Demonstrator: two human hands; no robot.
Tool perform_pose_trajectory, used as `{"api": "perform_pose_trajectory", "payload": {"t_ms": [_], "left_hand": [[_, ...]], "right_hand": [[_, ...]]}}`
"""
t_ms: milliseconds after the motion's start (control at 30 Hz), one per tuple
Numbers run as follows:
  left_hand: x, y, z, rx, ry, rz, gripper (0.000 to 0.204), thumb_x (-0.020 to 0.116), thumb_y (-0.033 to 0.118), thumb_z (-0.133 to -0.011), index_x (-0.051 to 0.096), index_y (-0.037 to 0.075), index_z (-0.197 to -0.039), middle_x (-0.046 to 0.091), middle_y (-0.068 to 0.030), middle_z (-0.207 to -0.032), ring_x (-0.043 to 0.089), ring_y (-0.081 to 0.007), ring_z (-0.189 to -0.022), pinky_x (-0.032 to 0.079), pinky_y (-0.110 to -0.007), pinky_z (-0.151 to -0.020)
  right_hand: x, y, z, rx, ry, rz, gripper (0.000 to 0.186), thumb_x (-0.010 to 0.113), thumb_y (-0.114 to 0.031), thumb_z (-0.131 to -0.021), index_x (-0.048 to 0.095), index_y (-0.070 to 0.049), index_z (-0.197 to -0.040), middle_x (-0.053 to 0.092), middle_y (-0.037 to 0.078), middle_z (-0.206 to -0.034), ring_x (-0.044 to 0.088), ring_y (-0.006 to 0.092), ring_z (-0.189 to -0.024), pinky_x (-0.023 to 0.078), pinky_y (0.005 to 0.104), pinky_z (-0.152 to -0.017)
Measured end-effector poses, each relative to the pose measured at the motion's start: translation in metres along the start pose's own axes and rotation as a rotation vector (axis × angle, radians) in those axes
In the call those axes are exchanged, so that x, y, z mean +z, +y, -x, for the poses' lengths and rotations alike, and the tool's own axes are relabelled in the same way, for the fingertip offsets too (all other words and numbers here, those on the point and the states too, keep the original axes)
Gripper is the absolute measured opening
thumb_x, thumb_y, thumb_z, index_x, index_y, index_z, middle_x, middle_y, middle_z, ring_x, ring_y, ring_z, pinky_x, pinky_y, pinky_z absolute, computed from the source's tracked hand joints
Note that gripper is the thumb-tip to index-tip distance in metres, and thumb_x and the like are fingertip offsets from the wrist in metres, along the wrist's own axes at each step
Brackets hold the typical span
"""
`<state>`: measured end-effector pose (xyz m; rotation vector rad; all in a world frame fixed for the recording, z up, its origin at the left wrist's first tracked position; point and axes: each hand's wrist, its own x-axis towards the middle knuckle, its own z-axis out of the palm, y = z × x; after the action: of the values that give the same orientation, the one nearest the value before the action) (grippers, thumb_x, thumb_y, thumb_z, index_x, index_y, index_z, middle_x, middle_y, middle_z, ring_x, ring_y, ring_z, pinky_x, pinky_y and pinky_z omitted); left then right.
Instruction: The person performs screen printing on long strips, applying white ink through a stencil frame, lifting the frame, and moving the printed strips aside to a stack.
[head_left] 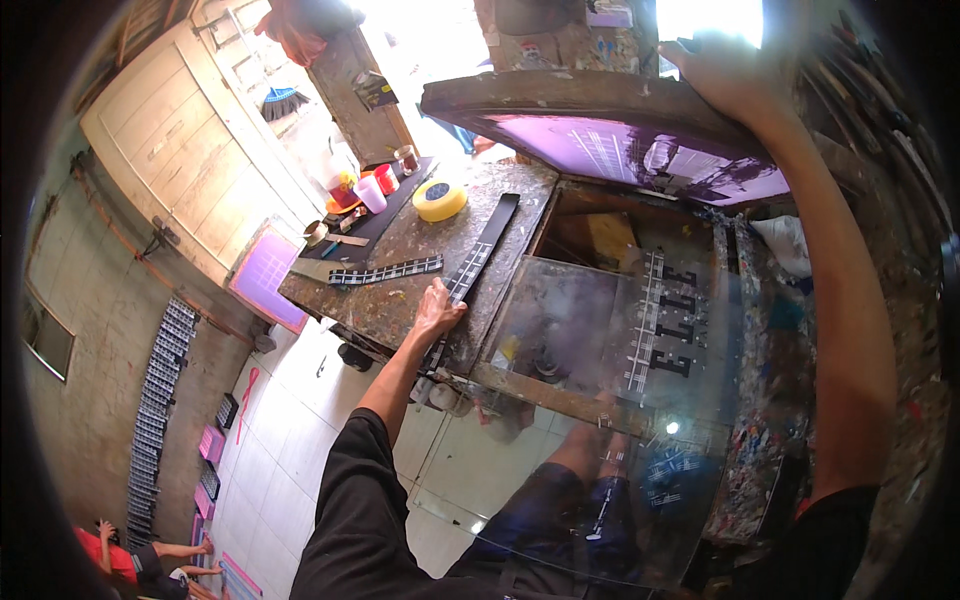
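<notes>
Now your right hand is closed over the far edge of the wooden printing frame, which stands tilted up at the far right, its purple screen facing down; I judge it stiff and rather heavy, so the wooden edge is the place to hold, not the thin mesh; your left hand lies flat, fingers together, on the black strap on the stained table, gripping nothing; the strap looks light and soft; far left, a yellow tape roll, a pink cup and a red cup stand; their contents I cannot tell.
</notes>
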<state>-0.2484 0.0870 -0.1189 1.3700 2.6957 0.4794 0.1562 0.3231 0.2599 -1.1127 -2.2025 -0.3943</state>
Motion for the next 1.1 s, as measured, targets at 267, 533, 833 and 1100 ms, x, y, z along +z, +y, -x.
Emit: {"api": "perform_pose_trajectory", "payload": {"t_ms": [267, 533, 833, 1100], "left_hand": [[-0.015, 0.010, -0.006, -0.050, -0.025, -0.097, 0.064, 0.081, 0.031, -0.080, 0.048, -0.006, -0.120, 0.069, -0.0308, -0.108, 0.065, -0.0453, -0.110, 0.053, -0.049, -0.096], [-0.023, -0.019, -0.016, -0.020, -0.072, -0.075, 0.073, 0.075, 0.032, -0.079, 0.043, -0.010, -0.130, 0.067, -0.0346, -0.108, 0.066, -0.0474, -0.106, 0.055, -0.050, -0.093], [-0.012, -0.041, -0.030, 0.011, -0.060, -0.058, 0.069, 0.082, 0.033, -0.077, 0.052, -0.011, -0.120, 0.063, -0.0349, -0.118, 0.063, -0.0445, -0.114, 0.053, -0.045, -0.097], [-0.017, -0.048, -0.052, -0.058, -0.192, -0.053, 0.064, 0.081, 0.044, -0.072, 0.066, -0.008, -0.107, 0.069, -0.0307, -0.109, 0.068, -0.0410, -0.106, 0.056, -0.042, -0.089]], "right_hand": [[0.001, -0.001, 0.006, 0.013, 0.069, 0.011, 0.066, 0.052, -0.063, -0.094, 0.070, -0.004, -0.118, 0.070, 0.020, -0.117, 0.065, 0.0364, -0.112, 0.047, 0.0486, -0.100], [0.002, 0.003, 0.004, -0.027, 0.148, 0.184, 0.065, 0.054, -0.064, -0.093, 0.072, -0.006, -0.118, 0.072, 0.016, -0.115, 0.067, 0.0334, -0.109, 0.048, 0.0467, -0.100], [0.009, 0.011, -0.003, -0.080, 0.194, 0.140, 0.063, 0.056, -0.062, -0.093, 0.073, -0.006, -0.117, 0.073, 0.016, -0.113, 0.068, 0.0333, -0.107, 0.048, 0.0457, -0.099], [0.012, 0.014, -0.005, -0.108, 0.200, 0.135, 0.062, 0.058, -0.061, -0.093, 0.074, -0.006, -0.116, 0.073, 0.016, -0.112, 0.068, 0.0332, -0.105, 0.048, 0.0448, -0.098]]}}
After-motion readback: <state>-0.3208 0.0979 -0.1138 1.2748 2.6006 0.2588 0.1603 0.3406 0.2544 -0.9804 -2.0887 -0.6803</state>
